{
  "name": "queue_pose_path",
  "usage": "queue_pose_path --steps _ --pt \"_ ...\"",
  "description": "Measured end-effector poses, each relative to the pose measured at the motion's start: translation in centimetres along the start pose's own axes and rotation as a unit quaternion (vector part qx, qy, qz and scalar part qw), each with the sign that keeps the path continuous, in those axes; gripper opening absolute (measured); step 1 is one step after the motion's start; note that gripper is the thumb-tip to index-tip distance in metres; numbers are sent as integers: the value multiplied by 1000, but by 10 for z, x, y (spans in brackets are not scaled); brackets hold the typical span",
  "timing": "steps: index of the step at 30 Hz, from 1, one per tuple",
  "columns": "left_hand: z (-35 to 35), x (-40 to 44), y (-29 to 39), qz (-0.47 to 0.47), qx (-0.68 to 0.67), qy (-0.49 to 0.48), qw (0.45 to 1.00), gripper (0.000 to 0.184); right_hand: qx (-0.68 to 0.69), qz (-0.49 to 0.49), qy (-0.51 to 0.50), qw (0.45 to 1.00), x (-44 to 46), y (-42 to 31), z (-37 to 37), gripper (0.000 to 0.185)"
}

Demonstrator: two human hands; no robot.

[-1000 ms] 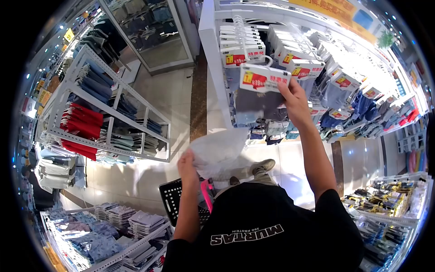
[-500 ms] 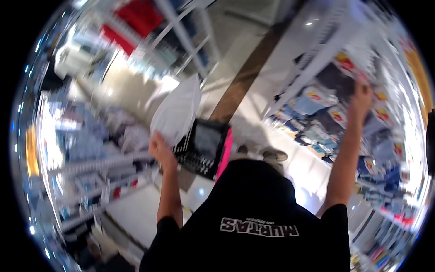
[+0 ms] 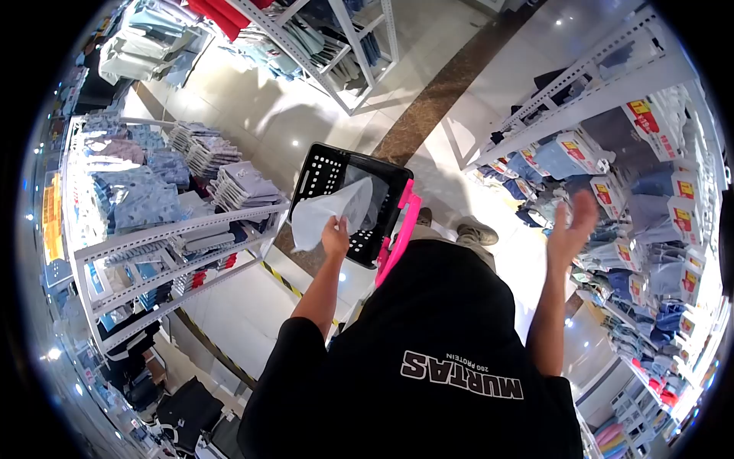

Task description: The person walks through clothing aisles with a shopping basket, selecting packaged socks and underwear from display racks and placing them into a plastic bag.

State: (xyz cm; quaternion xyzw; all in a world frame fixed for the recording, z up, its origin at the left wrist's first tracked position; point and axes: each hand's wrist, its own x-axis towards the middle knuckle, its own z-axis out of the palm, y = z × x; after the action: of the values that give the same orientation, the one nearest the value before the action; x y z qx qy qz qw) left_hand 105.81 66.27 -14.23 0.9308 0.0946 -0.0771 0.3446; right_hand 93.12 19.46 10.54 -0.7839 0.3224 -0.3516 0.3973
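My left hand (image 3: 335, 237) is closed on the edge of a thin, pale white bag (image 3: 325, 213). The bag hangs over a black shopping basket (image 3: 313, 172) with perforated walls and a pink handle (image 3: 401, 222). Something grey and see-through lies inside the basket, partly covered by the bag. My right hand (image 3: 572, 228) is raised beside the right-hand shelf with thumb and fingers apart, slightly blurred, and nothing in it. Behind it are packs of folded clothes (image 3: 604, 195) with red and yellow price labels.
On the left stands a white shelf unit (image 3: 180, 229) stacked with folded clothes (image 3: 145, 195). Another white rack (image 3: 344, 46) with garments is ahead. The right side has a tall white shelf (image 3: 589, 99). A brown strip (image 3: 428, 115) crosses the tiled floor, and yellow-black tape (image 3: 283, 281) runs near the left shelf.
My right hand has come away from the labelled packs and opened. My left hand has moved right and lowered the white bag across the basket. The view has shifted slightly.
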Motion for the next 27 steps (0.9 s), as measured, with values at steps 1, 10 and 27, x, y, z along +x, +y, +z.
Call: queue_pose_path --steps 1,10,27 --pt "3 1 1 -1 35 -33 999 33 -7 35 -38 999 -16 5 3 54" --pt "83 37 -27 49 35 -194 979 58 -103 135 -282 944 -145 107 8 37" --pt "17 -66 241 -4 -145 -486 862 47 -212 556 -75 800 -315 225 -82 23"
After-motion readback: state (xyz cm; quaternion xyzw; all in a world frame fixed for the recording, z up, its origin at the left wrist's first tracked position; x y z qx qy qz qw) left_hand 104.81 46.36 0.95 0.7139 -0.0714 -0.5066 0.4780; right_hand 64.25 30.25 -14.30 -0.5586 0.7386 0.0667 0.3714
